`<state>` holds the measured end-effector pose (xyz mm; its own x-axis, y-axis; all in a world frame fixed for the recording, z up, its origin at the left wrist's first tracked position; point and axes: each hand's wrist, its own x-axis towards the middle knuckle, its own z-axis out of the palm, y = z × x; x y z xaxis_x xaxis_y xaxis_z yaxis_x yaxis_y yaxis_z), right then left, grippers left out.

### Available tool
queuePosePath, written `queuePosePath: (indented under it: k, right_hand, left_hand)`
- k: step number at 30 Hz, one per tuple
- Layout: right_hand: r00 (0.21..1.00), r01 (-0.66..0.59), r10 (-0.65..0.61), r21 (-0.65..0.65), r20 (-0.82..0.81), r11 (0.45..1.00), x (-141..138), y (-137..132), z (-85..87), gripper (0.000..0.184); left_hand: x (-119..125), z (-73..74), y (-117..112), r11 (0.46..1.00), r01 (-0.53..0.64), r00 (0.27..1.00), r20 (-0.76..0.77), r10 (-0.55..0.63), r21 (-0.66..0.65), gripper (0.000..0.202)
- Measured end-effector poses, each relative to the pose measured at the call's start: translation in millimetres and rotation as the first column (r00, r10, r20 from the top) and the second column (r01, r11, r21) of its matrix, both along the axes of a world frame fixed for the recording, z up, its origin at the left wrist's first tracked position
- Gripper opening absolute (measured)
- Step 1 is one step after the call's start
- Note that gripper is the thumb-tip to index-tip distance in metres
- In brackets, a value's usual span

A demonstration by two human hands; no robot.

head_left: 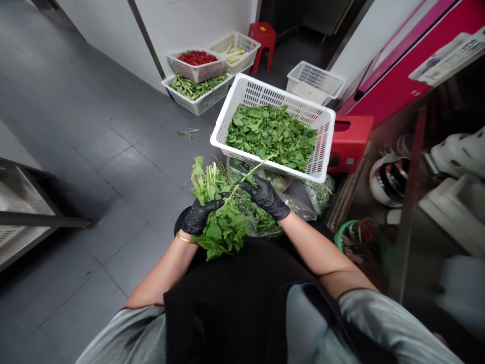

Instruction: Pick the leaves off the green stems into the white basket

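Observation:
My left hand (199, 216), in a black glove, is closed around a bunch of leafy green stalks (222, 222) held over my lap. My right hand (265, 196), also in a black glove, pinches a single thin stem (253, 171) that runs up from the bunch toward the basket. Right in front of my hands a white plastic basket (326, 136) holds a heap of picked green leaves (271, 134). Under it lies a clear plastic bag of more greens (303, 205).
On the grey tiled floor, far left of centre, stand white baskets with green beans (195, 88), red chillies (197, 57) and pale stalks (235, 52). An empty white basket (316, 78), two red stools (350, 141) and a metal shelf (22, 212) are nearby.

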<state>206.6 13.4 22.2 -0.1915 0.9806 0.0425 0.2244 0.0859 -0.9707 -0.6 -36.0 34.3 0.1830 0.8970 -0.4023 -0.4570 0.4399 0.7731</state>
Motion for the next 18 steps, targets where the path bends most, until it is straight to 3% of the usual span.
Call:
queuePosePath:
  k: [3, 6, 12, 18]
  right_hand:
    - [0.981, -0.189, 0.186, -0.043, -0.062, 0.981, 0.9, 3.6, 1.1, 0.042]
    - [0.896, -0.429, 0.399, -0.149, -0.196, 0.891, 1.1, 7.2, 0.9, 0.046]
    - [0.883, -0.457, 0.431, -0.136, -0.184, 0.879, 0.9, 12.8, -1.0, 0.049]
    - [0.790, -0.606, 0.557, -0.194, -0.256, 0.771, -14.9, 6.6, -26.6, 0.043]
  left_hand:
    - [-1.2, -2.0, 1.0, 1.000, -0.016, 1.000, -0.004, 0.016, -0.011, 0.041]
    - [-1.2, -4.2, 0.8, 0.998, -0.050, 0.999, -0.021, 0.049, -0.026, 0.042]
    - [-12.0, -15.0, -0.3, 0.992, -0.126, 0.981, -0.147, 0.128, 0.027, 0.051]
    - [-23.4, -34.6, -7.8, 0.993, -0.091, 0.975, -0.198, 0.105, 0.076, 0.049]
